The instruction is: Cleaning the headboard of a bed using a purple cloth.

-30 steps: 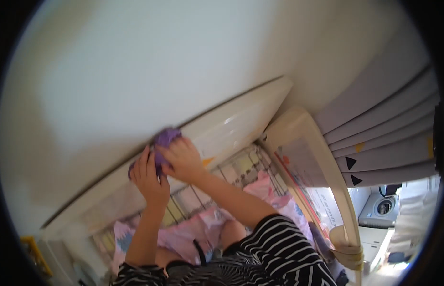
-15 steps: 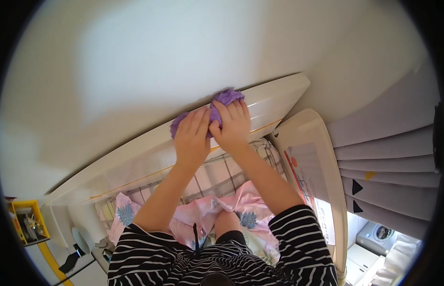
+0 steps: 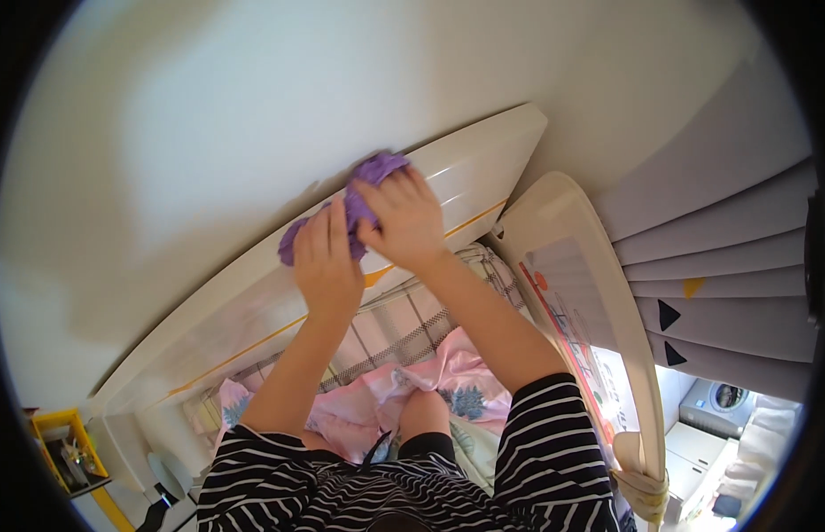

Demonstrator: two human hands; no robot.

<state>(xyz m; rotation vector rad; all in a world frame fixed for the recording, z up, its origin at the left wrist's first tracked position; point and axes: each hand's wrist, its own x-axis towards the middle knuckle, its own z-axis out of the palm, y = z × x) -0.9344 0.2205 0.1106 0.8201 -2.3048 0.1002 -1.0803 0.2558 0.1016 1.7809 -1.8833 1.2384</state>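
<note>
A crumpled purple cloth (image 3: 375,170) lies against the top edge of a glossy cream headboard (image 3: 479,155). My left hand (image 3: 328,270) presses the cloth's left part, its fingers laid over it and pointing up. My right hand (image 3: 405,220) rests higher and further right, fingers curled over the rest of the cloth and slightly blurred. Both hands sit close together, and the palms hide part of the cloth. Below my hands, the headboard bears a thin orange stripe.
Behind the headboard stands a white wall (image 3: 253,106). Under my arms are a plaid mattress (image 3: 377,328) and pink flowered bedding (image 3: 359,412). A cream side panel (image 3: 568,208) and grey curtain (image 3: 714,248) stand right. At far left is a yellow shelf box (image 3: 62,448); at far right, a washing machine (image 3: 718,406).
Both my hands and the purple cloth have slid left along the headboard's top edge. The whole view has also shifted slightly.
</note>
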